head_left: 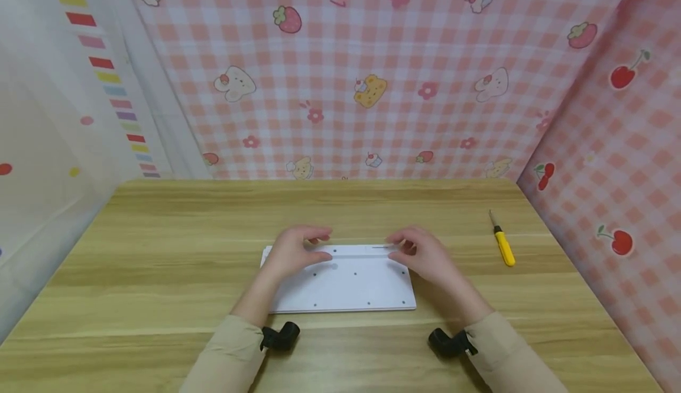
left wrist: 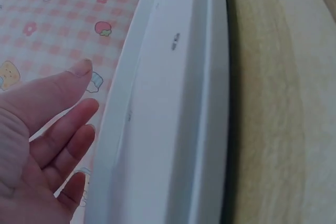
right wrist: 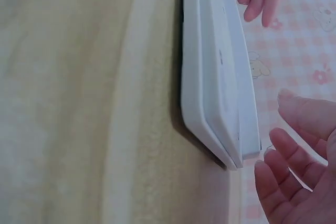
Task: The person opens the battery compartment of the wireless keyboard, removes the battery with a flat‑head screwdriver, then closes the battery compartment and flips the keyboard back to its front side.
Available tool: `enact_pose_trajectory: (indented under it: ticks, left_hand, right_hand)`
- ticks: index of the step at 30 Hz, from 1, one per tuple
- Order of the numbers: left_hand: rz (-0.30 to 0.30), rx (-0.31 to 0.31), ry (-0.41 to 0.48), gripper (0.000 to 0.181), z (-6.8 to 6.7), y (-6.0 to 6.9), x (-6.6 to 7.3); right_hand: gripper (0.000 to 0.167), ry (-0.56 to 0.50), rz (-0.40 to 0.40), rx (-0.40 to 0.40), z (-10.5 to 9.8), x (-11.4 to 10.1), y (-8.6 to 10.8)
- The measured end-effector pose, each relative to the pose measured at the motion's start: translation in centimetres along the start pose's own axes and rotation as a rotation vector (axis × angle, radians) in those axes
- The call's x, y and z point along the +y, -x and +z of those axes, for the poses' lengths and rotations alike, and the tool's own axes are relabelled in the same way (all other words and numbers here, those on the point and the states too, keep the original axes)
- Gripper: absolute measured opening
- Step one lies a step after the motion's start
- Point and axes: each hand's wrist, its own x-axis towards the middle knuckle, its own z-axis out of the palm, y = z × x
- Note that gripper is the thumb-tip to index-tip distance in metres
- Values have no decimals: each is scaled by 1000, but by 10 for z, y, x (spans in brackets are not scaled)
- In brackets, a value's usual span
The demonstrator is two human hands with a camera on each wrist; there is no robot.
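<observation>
A flat white panel (head_left: 346, 286), which looks like the underside of a keyboard, lies on the table with small dark screw spots and a raised strip along its far side. My left hand (head_left: 292, 256) hovers at the panel's far left part, thumb and fingers apart with nothing between them. Over the far right corner is my right hand (head_left: 425, 256), its fingers loosely bent and holding nothing. Both wrist views show a gap between each hand and the white panel (left wrist: 152, 140). In the right wrist view, the panel's end (right wrist: 210, 93) shows stacked layers.
A yellow-handled screwdriver (head_left: 504, 246) lies to the right on the wooden table (head_left: 159, 251), its tip towards the far edge. Pink checked cloth (head_left: 340, 85) hangs behind and at the right. Black wrist mounts (head_left: 282, 337) sit on both sleeves.
</observation>
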Motion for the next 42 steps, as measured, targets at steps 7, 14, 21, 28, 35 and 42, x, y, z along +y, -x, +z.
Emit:
enact_pose_trajectory:
  ticks: [7, 14, 21, 28, 35, 42]
  left_hand:
    - [-22, 5, 48, 47, 6, -3, -8]
    - [-29, 13, 16, 44, 11, -3, -12]
    - [-60, 19, -59, 39, 18, -3, -11]
    - [-77, 45, -124, 34, 21, -3, -10]
    - [-78, 62, -170, 28, 22, -3, -9]
    - [-97, 78, -194, 25, 25, -3, -9]
  right_hand:
    - [17, -35, 5, -18, 2, 6, -8]
    - [17, -47, 30, -27, 6, 10, -12]
    - [12, -77, 43, -43, 11, 12, -15]
    - [10, -111, 64, -36, 13, 12, -16]
    - [9, -92, 127, -22, 15, 10, -16]
    - [8, -85, 152, 17, 19, 7, -16]
